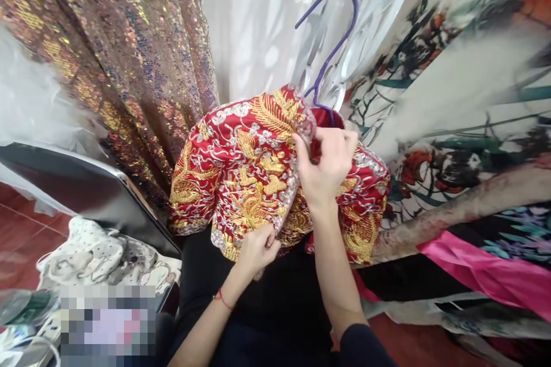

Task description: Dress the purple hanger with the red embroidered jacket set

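A red jacket (258, 155) with gold and silver embroidery lies across my lap, a purple hanger (350, 17) rising from its neck opening. My right hand (327, 160) is closed on the jacket's front edge just below the collar, thumb on the embroidered side and fingers towards the inside. Lower down, my left hand (258, 246) is curled closed at the bottom corner of the same front panel, gripping its hem. A red string bracelet (221, 298) circles my left wrist. The jacket's far front panel is partly hidden behind my right hand and forearm.
Sequined fabric (142, 40) hangs at the back left beside a white curtain (258, 23). Floral cloth (451, 97) and a pink fabric strip (469, 266) fill the right side. At left stand a dark, silver-edged panel (86, 183) and a dotted cloth (99, 249).
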`<state>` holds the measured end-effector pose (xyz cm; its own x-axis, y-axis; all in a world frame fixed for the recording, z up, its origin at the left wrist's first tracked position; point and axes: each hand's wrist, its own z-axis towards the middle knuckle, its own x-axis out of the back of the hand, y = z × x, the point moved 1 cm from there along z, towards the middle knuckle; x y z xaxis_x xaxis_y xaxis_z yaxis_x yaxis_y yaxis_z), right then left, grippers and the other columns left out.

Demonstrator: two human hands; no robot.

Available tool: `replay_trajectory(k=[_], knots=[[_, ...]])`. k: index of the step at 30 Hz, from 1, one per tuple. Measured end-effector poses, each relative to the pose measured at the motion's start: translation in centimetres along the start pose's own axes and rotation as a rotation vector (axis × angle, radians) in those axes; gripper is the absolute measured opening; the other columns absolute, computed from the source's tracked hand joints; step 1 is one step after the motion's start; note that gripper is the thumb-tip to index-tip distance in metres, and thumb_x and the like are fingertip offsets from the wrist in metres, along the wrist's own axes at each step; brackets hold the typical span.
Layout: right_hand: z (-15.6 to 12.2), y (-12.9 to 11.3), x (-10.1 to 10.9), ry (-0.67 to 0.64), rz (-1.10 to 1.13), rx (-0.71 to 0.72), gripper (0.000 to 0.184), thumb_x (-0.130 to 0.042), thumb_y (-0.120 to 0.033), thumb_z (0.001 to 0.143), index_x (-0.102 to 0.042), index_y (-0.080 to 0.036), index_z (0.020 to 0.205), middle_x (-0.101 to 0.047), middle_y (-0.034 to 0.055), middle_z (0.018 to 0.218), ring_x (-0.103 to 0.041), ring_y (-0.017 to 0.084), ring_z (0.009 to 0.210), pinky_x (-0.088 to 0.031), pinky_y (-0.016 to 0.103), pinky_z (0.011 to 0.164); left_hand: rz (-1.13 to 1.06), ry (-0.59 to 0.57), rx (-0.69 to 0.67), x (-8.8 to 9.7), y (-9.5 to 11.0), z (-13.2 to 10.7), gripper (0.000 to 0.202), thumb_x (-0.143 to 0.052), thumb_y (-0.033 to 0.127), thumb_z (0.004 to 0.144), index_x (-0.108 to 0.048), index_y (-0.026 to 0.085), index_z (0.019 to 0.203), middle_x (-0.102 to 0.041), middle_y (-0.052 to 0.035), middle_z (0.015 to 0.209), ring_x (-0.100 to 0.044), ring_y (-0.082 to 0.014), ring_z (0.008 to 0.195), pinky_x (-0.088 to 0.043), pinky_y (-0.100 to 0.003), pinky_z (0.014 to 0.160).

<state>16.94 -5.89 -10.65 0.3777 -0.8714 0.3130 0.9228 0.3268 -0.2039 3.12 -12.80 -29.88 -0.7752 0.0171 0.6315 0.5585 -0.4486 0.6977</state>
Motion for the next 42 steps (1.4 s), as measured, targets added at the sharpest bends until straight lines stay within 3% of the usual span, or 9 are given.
replay_trajectory(k=[6,9,13,16,19,25,28,34,42], knots=[[-1.5,3.0,-3.2,-0.158,-0.078,0.111,0.026,-0.057,-0.044,0.097,-0.070,-0.021,0.097,-0.070,0.0110,0.099,-0.059,0.025,0.102,-0.048,0.045,0.092,0.049,-0.116,0.118,-2.3,-3.9,5.1,0.016,-0.050,0.014,0.083,-0.044,0.023,0.070,-0.049,0.0014,0.068,-0.046,-0.0151,0.061,-0.033,-0.027,0.062],[-3.0,2.8,-1.7,-0.018,-0.021,0.173,0.018,-0.062,-0.039,0.093,-0.067,-0.023,0.100,-0.070,0.0103,0.105,-0.059,0.026,0.110,-0.049,0.046,0.095,-0.010,-0.106,0.145,-1.8,-5.3,6.2,0.013,-0.053,0.016,0.084,-0.050,0.022,0.073,-0.053,0.0007,0.072,-0.050,-0.0159,0.066,-0.035,-0.026,0.066],[-10.5,0.7,0.0,0.117,0.106,0.133,0.010,-0.062,-0.036,0.088,-0.061,-0.027,0.090,-0.069,0.0045,0.089,-0.065,0.022,0.095,-0.054,0.040,0.082,-0.567,-0.023,0.493,-2.6,-8.1,4.3,0.013,-0.071,0.025,0.077,-0.059,0.021,0.074,-0.060,0.0000,0.078,-0.055,-0.0150,0.075,-0.042,-0.023,0.072],[-19.0,-0.6,-2.1,-0.096,0.509,-0.475,0.012,-0.054,-0.033,0.090,-0.059,-0.022,0.086,-0.066,0.0030,0.076,-0.065,0.018,0.075,-0.054,0.037,0.073,-0.919,-0.008,0.890,-4.6,-10.6,2.0,0.022,-0.073,0.034,0.077,-0.059,0.018,0.071,-0.063,-0.0026,0.074,-0.061,-0.0154,0.071,-0.049,-0.025,0.069],[-27.3,-1.3,-5.9,-0.198,0.876,-1.459,0.022,-0.068,-0.040,0.073,-0.058,-0.021,0.079,-0.058,-0.0025,0.066,-0.056,0.012,0.063,-0.049,0.028,0.065,-0.996,0.006,1.085,-6.4,-13.0,0.6,0.025,-0.067,0.038,0.082,-0.059,0.017,0.073,-0.068,-0.0101,0.077,-0.067,-0.0193,0.072,-0.055,-0.032,0.071],[-34.6,-0.2,-9.5,-0.154,0.958,-1.937,0.031,-0.069,-0.046,0.064,-0.053,-0.022,0.075,-0.059,0.0014,0.068,-0.064,0.017,0.066,-0.050,0.027,0.056,-1.080,0.319,1.135,-8.0,-15.7,0.3,0.015,-0.065,0.033,0.082,-0.058,0.020,0.080,-0.072,-0.0045,0.092,-0.070,-0.0133,0.096,-0.051,-0.025,0.093],[-36.0,1.0,-9.4,-0.042,0.935,-2.042,0.029,-0.069,-0.042,0.065,-0.052,-0.023,0.077,-0.061,0.0015,0.074,-0.068,0.017,0.075,-0.053,0.025,0.060,-1.129,0.396,1.092,-8.3,-15.8,0.0,0.015,-0.072,0.027,0.077,-0.062,0.021,0.087,-0.075,-0.0013,0.098,-0.069,-0.0121,0.104,-0.048,-0.023,0.096],[-38.1,3.5,-9.4,0.098,0.874,-2.076,0.022,-0.070,-0.037,0.073,-0.056,-0.022,0.081,-0.065,-0.0002,0.078,-0.068,0.014,0.079,-0.053,0.023,0.064,-1.278,0.251,1.088,-8.5,-15.9,-0.3,0.026,-0.079,0.012,0.071,-0.071,0.016,0.095,-0.078,-0.0053,0.099,-0.073,-0.0168,0.098,-0.055,-0.028,0.094],[-40.7,3.2,-10.9,-0.101,0.967,-1.934,0.031,-0.062,-0.039,0.096,-0.063,-0.015,0.115,-0.067,0.0052,0.106,-0.066,0.015,0.087,-0.059,0.032,0.075,-1.334,0.099,1.064,-8.5,-16.1,-0.5,0.032,-0.084,0.010,0.069,-0.075,0.013,0.100,-0.079,-0.0099,0.104,-0.074,-0.0199,0.099,-0.054,-0.032,0.102]])
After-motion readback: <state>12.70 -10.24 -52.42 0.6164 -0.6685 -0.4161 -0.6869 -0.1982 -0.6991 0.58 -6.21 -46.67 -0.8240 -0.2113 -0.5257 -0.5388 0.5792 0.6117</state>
